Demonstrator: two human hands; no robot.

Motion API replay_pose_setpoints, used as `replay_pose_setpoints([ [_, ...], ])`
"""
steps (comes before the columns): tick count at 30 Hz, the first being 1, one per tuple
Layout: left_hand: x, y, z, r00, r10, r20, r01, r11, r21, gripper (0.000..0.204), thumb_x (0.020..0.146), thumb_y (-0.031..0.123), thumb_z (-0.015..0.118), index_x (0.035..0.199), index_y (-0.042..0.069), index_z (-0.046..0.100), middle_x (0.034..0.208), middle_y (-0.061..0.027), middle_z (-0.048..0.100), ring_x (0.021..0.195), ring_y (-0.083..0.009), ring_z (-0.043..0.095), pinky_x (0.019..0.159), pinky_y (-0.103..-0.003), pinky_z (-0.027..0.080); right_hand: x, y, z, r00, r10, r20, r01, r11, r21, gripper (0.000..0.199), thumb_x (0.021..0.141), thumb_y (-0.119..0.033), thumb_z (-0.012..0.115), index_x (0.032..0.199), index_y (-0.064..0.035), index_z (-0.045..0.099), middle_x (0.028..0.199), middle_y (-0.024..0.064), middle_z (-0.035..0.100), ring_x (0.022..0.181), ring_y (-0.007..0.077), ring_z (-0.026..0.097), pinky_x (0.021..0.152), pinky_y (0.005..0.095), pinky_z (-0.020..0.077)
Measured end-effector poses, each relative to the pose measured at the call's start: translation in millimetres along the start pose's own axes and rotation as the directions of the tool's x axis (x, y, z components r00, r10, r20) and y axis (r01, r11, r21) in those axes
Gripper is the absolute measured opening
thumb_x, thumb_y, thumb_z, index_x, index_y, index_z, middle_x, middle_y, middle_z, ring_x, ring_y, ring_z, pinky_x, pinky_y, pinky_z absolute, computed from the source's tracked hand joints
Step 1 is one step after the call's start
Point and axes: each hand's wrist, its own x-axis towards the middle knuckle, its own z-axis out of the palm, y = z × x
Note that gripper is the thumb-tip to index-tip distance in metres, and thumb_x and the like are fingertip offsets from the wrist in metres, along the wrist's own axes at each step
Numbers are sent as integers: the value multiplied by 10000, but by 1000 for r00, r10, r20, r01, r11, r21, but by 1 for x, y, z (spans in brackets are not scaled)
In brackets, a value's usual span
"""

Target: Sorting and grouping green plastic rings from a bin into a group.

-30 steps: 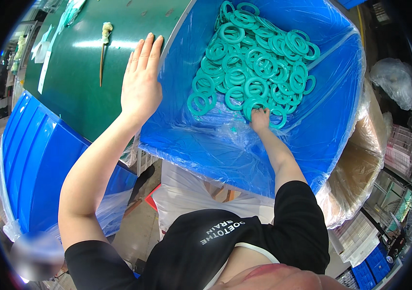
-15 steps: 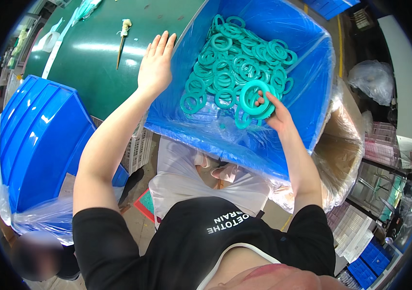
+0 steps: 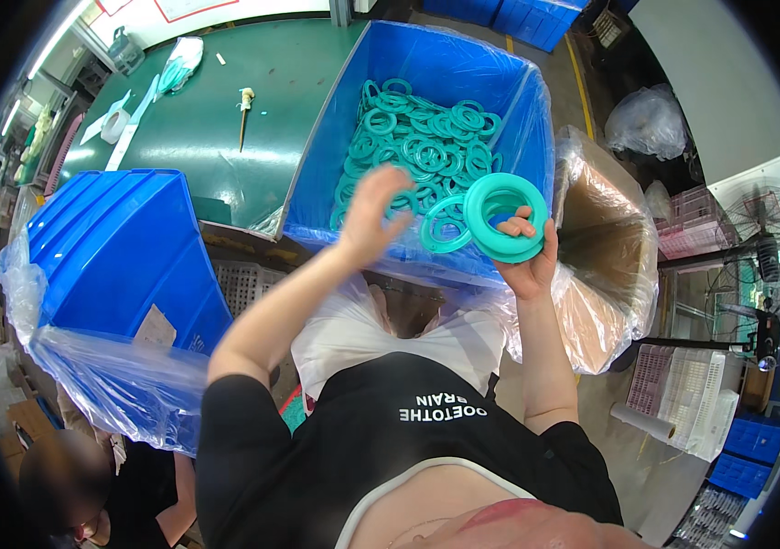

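Note:
My right hand is closed on several teal rings, stacked together, with its fingers curled through their middle. Another thinner ring hangs at the left side of that stack. Slightly blurred, my left hand is over the near-left part of the blue bin, its fingers apart and nothing visible in them. Inside the bin lies a loose heap of teal rings, partly hidden behind my left hand. Clear plastic film lines the bin.
A green table adjoins the bin on the left, with a thin stick and a tape roll on it. Another blue bin stands tilted at left. A plastic-lined carton is at right. Another person is at lower left.
My left hand has left the table side and swung right and nearer, over the bin. My right hand has lifted the rings up toward me. The view has shifted.

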Motion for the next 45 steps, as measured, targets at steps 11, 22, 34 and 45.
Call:
replay_pose_setpoints([
  [11,-81,94,-32,731,-659,174,521,375,-767,419,923,115,532,1308,25,394,1080,-105,533,935,-139,534,797,-257,439,-41,64,26,952,161,258,-187,979,76,370,855,-323,639,1104,-82,508,762,-33,506,868,160,473,855,333,414],
  [22,-70,195,-135,869,-361,339,407,132,-904,449,943,213,469,1314,-14,361,773,-123,615,563,-89,507,511,-185,390,-66,90,142,703,262,661,-310,949,-46,327,810,-344,687,1032,-143,557,776,-47,669,801,137,599,1055,352,182],
  [34,-101,121,-50,533,-664,524,475,-277,-835,247,963,215,488,1119,34,549,696,24,525,454,4,320,380,-161,238,-95,82,53,973,217,82,-176,922,-345,416,763,-265,749,1072,-101,522,719,-34,561,810,133,522,826,311,402],
  [45,-110,109,-29,664,-672,328,570,171,-804,168,952,127,481,1101,73,425,983,-69,558,814,-111,570,748,-310,548,-104,91,32,978,206,-42,-198,837,-510,291,729,-186,743,896,-118,515,791,-6,561,928,154,509,883,318,385],
])
